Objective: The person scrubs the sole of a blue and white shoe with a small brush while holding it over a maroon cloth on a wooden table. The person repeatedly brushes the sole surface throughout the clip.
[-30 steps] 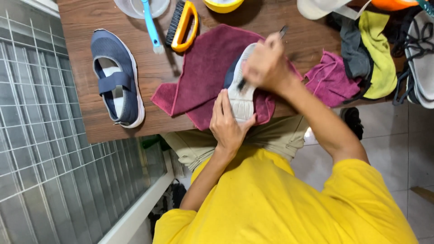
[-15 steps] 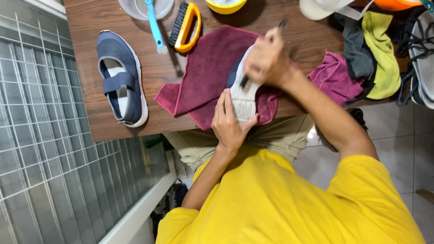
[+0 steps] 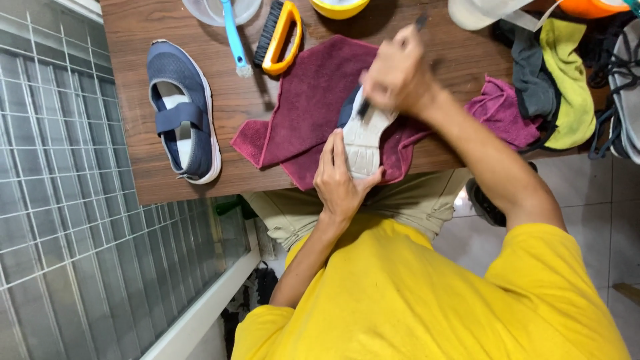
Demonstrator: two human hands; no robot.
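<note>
A navy shoe (image 3: pixel 363 137) lies sole-up on a maroon towel (image 3: pixel 313 100) at the table's near edge. Its white sole faces me. My left hand (image 3: pixel 343 177) grips the heel end and presses it down. Over the toe end, my right hand (image 3: pixel 399 75) is closed around a thin dark brush handle (image 3: pixel 421 21). The handle's lower end (image 3: pixel 363 107) touches the sole. The matching navy shoe (image 3: pixel 183 110) sits upright on the wooden table (image 3: pixel 240 100) to the left, apart from both hands.
At the far edge are a blue-handled brush (image 3: pixel 233 33) in a clear bowl (image 3: pixel 200 8), an orange-handled scrub brush (image 3: pixel 280 37) and a yellow bowl (image 3: pixel 339 7). Purple (image 3: pixel 500 110), grey and yellow-green cloths (image 3: pixel 567 80) pile up on the right. A tiled wall (image 3: pixel 60 200) is on the left.
My right hand has moved with the brush along the sole away from me, toward the toe. The left hand keeps its hold on the heel.
</note>
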